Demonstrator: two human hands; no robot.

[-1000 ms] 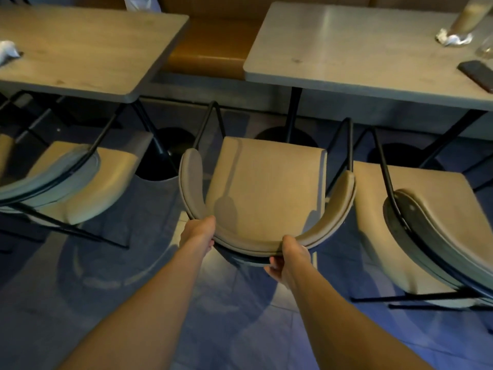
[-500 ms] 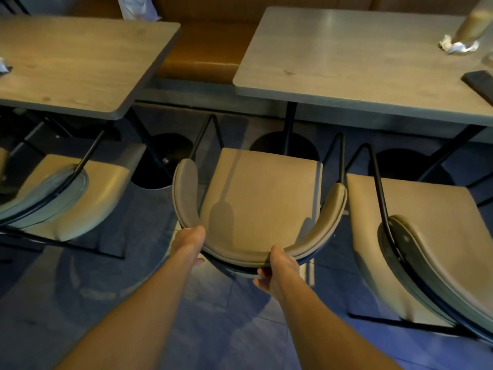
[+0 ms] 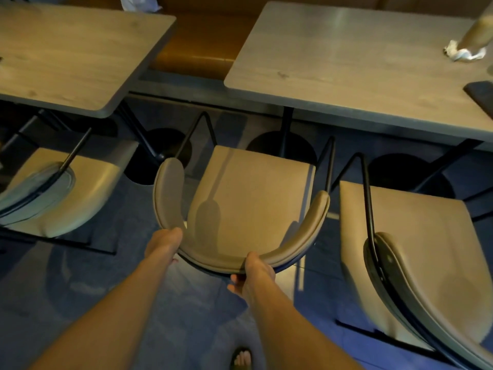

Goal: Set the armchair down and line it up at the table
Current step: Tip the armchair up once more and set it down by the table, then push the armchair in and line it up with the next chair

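The armchair (image 3: 250,198) is sitting before the desk (image 3: 346,68), both hands, left (image 3: 162,243) and right (image 3: 253,273), gripping its curved backrest. Pushing crookedly is risking knocking the neighbouring chair (image 3: 416,252) just beside.

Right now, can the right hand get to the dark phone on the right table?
Probably not without letting go. The right hand grips the armchair backrest, and the phone lies far across the table, with the neighbouring chair between.
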